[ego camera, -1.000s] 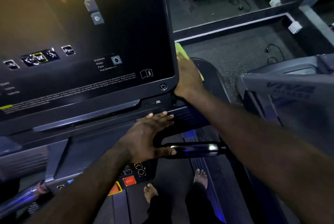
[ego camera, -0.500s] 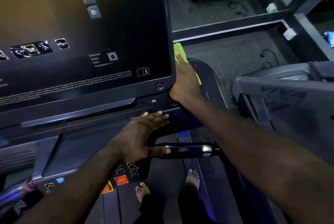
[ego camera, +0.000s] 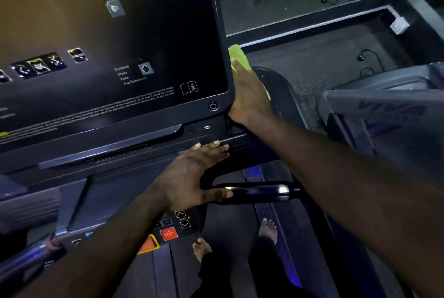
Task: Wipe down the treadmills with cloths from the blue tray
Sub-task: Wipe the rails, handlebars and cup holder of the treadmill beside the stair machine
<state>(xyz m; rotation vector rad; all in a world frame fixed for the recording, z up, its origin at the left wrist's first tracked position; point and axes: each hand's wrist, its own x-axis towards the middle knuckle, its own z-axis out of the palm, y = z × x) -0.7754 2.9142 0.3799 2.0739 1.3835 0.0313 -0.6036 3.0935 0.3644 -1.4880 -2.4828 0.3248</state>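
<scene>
I stand on a treadmill whose big dark console screen [ego camera: 108, 52] fills the upper left. My right hand [ego camera: 248, 96] presses a yellow-green cloth [ego camera: 237, 54] flat against the screen's right edge, near its lower corner; only the cloth's top and a strip on the right side show past my fingers. My left hand [ego camera: 192, 177] lies flat with fingers spread on the console ledge below the screen, its thumb touching a glossy black handlebar grip [ego camera: 259, 193]. The blue tray is not in view.
A red stop button [ego camera: 169, 234] and arrow keys sit on the panel under my left wrist. My bare feet [ego camera: 268, 229] stand on the belt. Another treadmill's grey frame [ego camera: 384, 105] is close on the right. Cables and white sockets lie on the dark floor beyond.
My right hand and the cloth have stayed low on the screen's right edge, with little shift. The left hand keeps its place on the ledge. The view has drifted slightly.
</scene>
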